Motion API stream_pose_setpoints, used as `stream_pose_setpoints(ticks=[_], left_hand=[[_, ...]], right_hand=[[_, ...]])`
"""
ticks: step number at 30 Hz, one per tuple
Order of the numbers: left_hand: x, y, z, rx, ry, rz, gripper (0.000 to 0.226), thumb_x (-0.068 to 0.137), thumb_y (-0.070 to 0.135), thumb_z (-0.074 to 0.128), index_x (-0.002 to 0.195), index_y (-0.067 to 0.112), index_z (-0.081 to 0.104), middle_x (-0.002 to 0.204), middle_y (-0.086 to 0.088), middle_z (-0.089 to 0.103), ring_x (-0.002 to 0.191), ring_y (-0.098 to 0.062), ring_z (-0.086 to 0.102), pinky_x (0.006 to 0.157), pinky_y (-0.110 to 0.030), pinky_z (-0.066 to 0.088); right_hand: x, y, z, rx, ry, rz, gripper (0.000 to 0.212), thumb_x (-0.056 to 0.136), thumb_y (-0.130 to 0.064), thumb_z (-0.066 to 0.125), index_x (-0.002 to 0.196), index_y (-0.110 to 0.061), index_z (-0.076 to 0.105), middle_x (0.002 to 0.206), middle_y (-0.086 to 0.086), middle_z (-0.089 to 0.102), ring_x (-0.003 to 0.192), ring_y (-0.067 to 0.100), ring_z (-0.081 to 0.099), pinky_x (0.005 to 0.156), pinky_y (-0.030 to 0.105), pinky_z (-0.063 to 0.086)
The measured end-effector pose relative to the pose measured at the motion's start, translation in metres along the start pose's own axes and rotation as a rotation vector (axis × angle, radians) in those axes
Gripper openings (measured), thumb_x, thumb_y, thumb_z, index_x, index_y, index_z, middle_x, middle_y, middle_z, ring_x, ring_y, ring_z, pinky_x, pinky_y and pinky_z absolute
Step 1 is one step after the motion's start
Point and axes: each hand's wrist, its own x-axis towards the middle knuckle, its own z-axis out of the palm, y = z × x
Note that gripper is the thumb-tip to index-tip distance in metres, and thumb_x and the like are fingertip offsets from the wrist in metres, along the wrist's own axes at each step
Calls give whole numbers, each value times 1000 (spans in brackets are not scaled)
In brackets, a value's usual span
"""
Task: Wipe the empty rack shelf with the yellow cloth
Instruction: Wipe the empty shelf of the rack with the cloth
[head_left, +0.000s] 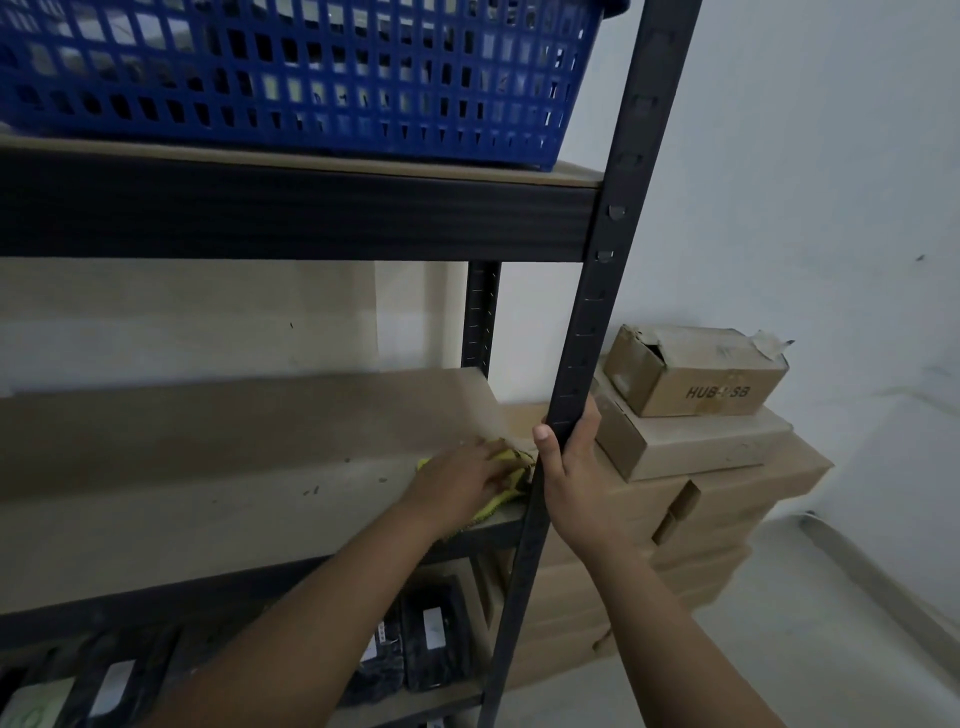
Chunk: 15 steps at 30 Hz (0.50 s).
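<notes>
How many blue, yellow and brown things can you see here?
Blue: 1, the basket
Yellow: 1, the cloth under the left hand
Brown: 1 box marked HUB-USB, on top of a stack too blurred to count
Total: 3

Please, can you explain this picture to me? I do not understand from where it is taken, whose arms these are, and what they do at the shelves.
There is one picture, from a camera worn on a person's head, looking down at their own arms. The left hand presses a yellow cloth onto the bare middle shelf, near its right end. The right hand grips the black rack post. A blue basket stands on the shelf above. Cardboard boxes are stacked beside the rack.
</notes>
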Motion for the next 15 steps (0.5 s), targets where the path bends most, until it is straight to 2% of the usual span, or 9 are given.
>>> stream_pose_setpoints(ticks=[3, 5, 8, 9, 11, 13, 15], left_hand=[[11, -15, -2, -14, 17, -99, 39, 98, 32, 39, 136, 36, 43, 150, 4, 34, 134, -22, 33, 107, -33, 28], [6, -28, -4, -50, 61, -172, 41, 97, 28, 42, 137, 35, 42, 150, 4, 35, 135, -20, 32, 107, -31, 28], [-17, -32, -3, -203, 155, -263, 40, 94, 26, 49, 134, 33, 47, 139, -1, 50, 123, -19, 46, 95, -24, 35], [-25, -25, -2, -242, 187, -268, 39, 93, 29, 52, 132, 34, 49, 135, 0, 53, 120, -18, 49, 92, -22, 36], [-35, -3, 2, -256, 224, -204, 39, 91, 33, 56, 129, 36, 51, 136, 6, 53, 123, -12, 47, 94, -20, 34], [-29, 15, 6, -249, 215, -116, 37, 91, 32, 55, 128, 36, 53, 136, 9, 53, 125, -11, 46, 100, -25, 37], [-11, 20, 5, -268, 162, -109, 33, 93, 28, 51, 126, 33, 55, 130, 5, 58, 117, -16, 53, 97, -32, 44]], right_hand=[[0, 0, -1, -4, 12, -12, 59, 93, -41, 41, 141, -20, 15, 104, -19, 41, 92, -20, 43, 77, -2, 35], [0, -1, -1, 3, -3, -11, 58, 93, -39, 41, 142, -22, 13, 106, -22, 40, 93, -22, 43, 76, -3, 34], [-2, -3, -1, 25, -20, -5, 52, 94, -34, 40, 136, -33, 11, 107, -25, 39, 94, -23, 42, 76, -4, 34], [-2, -4, 0, 30, -15, -10, 49, 95, -32, 41, 134, -36, 11, 107, -24, 40, 94, -23, 43, 76, -4, 34], [-1, -4, 1, 33, -7, -19, 47, 96, -29, 42, 129, -42, 11, 109, -25, 40, 96, -23, 42, 77, -4, 33], [-1, -4, 1, 27, -4, -12, 48, 94, -33, 42, 125, -51, 10, 110, -27, 39, 97, -23, 41, 77, -5, 33], [-1, -6, 1, 33, -4, -2, 46, 94, -39, 42, 123, -56, 11, 109, -28, 39, 96, -23, 42, 76, -4, 33]])
